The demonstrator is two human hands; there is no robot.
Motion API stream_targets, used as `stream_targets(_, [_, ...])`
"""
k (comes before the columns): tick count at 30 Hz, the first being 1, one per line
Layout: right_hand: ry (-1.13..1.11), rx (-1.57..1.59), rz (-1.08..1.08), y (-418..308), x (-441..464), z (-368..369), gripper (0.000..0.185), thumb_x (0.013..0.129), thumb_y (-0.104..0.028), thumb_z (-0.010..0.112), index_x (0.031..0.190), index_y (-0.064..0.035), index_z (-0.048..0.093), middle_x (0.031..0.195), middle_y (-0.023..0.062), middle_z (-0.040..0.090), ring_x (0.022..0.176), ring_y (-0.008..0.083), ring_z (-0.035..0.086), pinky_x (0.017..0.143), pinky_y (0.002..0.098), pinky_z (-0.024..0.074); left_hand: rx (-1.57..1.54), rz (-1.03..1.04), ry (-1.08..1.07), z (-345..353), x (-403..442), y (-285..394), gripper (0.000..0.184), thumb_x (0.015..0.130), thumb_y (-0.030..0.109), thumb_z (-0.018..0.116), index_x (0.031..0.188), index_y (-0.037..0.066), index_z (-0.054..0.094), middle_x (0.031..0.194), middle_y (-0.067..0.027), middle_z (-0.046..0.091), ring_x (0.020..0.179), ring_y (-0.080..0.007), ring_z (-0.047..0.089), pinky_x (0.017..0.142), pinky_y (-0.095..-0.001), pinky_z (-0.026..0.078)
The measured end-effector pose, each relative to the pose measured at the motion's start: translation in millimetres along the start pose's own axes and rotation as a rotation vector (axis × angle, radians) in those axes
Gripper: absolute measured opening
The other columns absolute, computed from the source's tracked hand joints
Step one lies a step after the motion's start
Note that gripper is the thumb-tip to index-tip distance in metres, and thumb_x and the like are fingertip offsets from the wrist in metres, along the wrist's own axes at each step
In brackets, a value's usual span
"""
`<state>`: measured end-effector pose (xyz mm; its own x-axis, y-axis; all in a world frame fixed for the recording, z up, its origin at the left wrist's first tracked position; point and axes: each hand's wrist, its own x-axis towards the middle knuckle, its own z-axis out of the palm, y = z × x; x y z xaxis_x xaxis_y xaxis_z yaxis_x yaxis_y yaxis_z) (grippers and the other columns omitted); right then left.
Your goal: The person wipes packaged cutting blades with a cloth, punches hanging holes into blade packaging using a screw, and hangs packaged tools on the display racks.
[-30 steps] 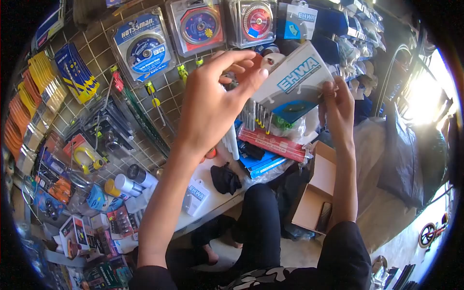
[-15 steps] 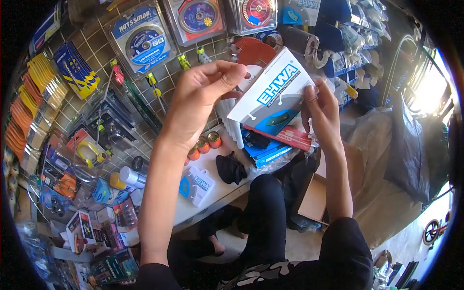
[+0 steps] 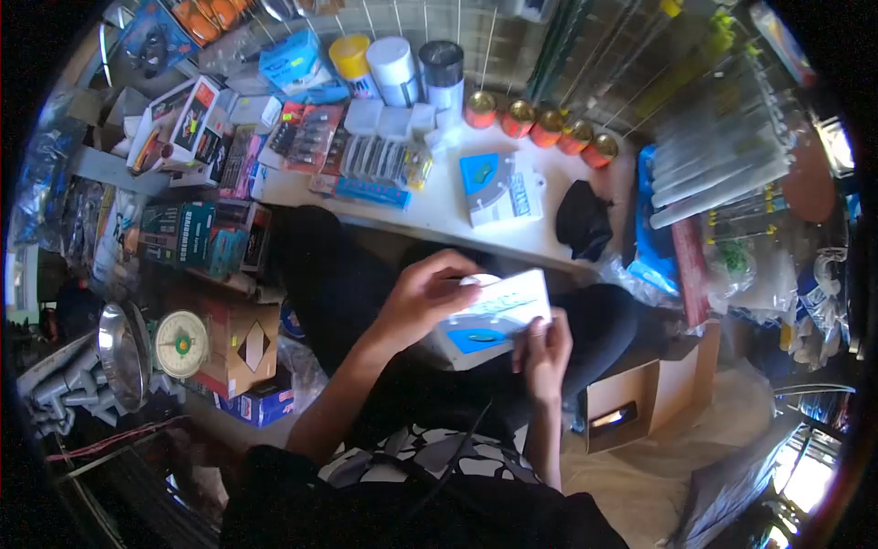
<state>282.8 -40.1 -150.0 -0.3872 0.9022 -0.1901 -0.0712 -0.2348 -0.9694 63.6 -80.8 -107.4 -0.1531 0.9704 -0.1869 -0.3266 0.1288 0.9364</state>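
We hold the white-blue packet [image 3: 501, 309] over our lap, off the table [image 3: 448, 199]'s near edge: left hand [image 3: 416, 304] pinching its upper left corner, right hand [image 3: 543, 355] pinching its right edge. Black cloth [image 3: 583, 221] sits by the table's near right corner.

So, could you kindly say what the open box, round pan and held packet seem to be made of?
Box: cardboard, matte; plain brown panels. Pan: probably metal, polished; bright silvery reflections. Packet: likely printed card, perhaps glossy; flat face, straight edges.
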Motion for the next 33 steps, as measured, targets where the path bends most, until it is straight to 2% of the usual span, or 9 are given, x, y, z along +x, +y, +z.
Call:
stream_targets(5, [-0.331, -0.044, 0.342, 17, -8, 28, 0.027, 0.102, -0.025, 0.055, 0.115, -0.0018, 0.052, 0.080, 0.0067, 0.061, 0.066, 0.0117, 0.060, 0.053, 0.0261, 0.0501, 0.073, -0.100, 0.336, -58, -51, -19, 0.019, 0.089, 0.009, 0.071, 0.103, 0.002, 0.061, 0.098, -0.0070, 0.068, 0.092, -0.0123, 0.064, 0.081, -0.0270, 0.049])
stream_targets(7, [-0.269, -0.261, 0.126, 15, 9, 31, 0.022, 0.102, -0.020, 0.055, 0.113, -0.0011, 0.056, 0.083, 0.0044, 0.061, 0.063, 0.0089, 0.059, 0.053, 0.0244, 0.0487, 0.112, -0.069, 0.385, -76, -56, -23, 0.016, 0.087, 0.008, 0.072, 0.100, 0.003, 0.062, 0.093, -0.0051, 0.067, 0.087, -0.0105, 0.063, 0.078, -0.0246, 0.047])
stream_targets(13, [0.428, -0.505, -0.172, 38, 114, 9, 0.037, 0.096, -0.029, 0.066, 0.113, 0.0035, 0.060, 0.098, 0.0113, 0.063, 0.073, 0.0155, 0.062, 0.063, 0.0280, 0.0514, 0.153, -0.031, 0.340, -116, -46, -2, 0.014, 0.087, 0.006, 0.072, 0.097, 0.001, 0.063, 0.090, -0.0028, 0.066, 0.084, -0.0083, 0.061, 0.077, -0.0235, 0.046])
stream_targets(19, [0.617, -1.082, -0.115, 63, 180, 36, 0.066, 0.083, -0.043, 0.078, 0.117, 0.0082, 0.055, 0.115, 0.0263, 0.059, 0.084, 0.0240, 0.066, 0.073, 0.0348, 0.0530, 0.171, 0.028, 0.369, -148, -47, 14, 0.016, 0.091, 0.007, 0.069, 0.102, -0.002, 0.064, 0.094, -0.0062, 0.069, 0.084, -0.0086, 0.062, 0.077, -0.0228, 0.047])
stream_targets(21, [0.556, -0.826, -0.023, 60, 186, 33, 0.072, 0.079, -0.041, 0.079, 0.120, 0.0108, 0.049, 0.110, 0.0294, 0.058, 0.104, 0.0447, 0.057, 0.091, 0.0479, 0.0479, 0.126, 0.021, 0.399, -157, -51, 10, 0.016, 0.091, 0.007, 0.068, 0.104, -0.002, 0.064, 0.095, -0.0075, 0.070, 0.085, -0.0097, 0.063, 0.078, -0.0235, 0.047])
stream_targets(23, [0.489, -0.803, 0.033, 63, 189, 28, 0.065, 0.083, -0.036, 0.078, 0.117, 0.0116, 0.050, 0.108, 0.0265, 0.060, 0.094, 0.0373, 0.064, 0.081, 0.0437, 0.0537, 0.098, 0.029, 0.461, -165, -56, 3, 0.017, 0.092, 0.007, 0.067, 0.106, -0.003, 0.064, 0.095, -0.0080, 0.070, 0.085, -0.0103, 0.063, 0.078, -0.0240, 0.047])
stream_targets(25, [0.412, -0.254, -0.030, 56, 182, 29, 0.054, 0.088, -0.028, 0.074, 0.116, 0.0116, 0.050, 0.103, 0.0211, 0.063, 0.083, 0.0259, 0.067, 0.067, 0.0377, 0.0577, 0.104, 0.003, 0.486, -167, -60, 0, 0.018, 0.092, 0.007, 0.067, 0.107, -0.003, 0.064, 0.095, -0.0080, 0.070, 0.085, -0.0107, 0.063, 0.078, -0.0245, 0.047])
stream_targets(26, [0.427, -0.229, -0.100, 51, 181, 25, 0.042, 0.093, -0.019, 0.069, 0.113, 0.0116, 0.050, 0.099, 0.0175, 0.065, 0.076, 0.0180, 0.067, 0.057, 0.0317, 0.0578, 0.090, -0.009, 0.514, -166, -61, -1, 0.018, 0.092, 0.007, 0.067, 0.107, -0.003, 0.064, 0.095, -0.0082, 0.070, 0.086, -0.0108, 0.063, 0.079, -0.0246, 0.047])
stream_targets(33, [0.570, -0.076, -0.201, 18, 160, -13, 0.032, 0.095, -0.015, 0.066, 0.110, 0.0057, 0.047, 0.098, 0.0178, 0.065, 0.073, 0.0196, 0.066, 0.066, 0.0318, 0.0562, 0.149, -0.008, 0.531, -171, -68, -3, 0.018, 0.092, 0.007, 0.067, 0.107, -0.003, 0.064, 0.097, -0.0089, 0.070, 0.088, -0.0114, 0.063, 0.079, -0.0245, 0.046])
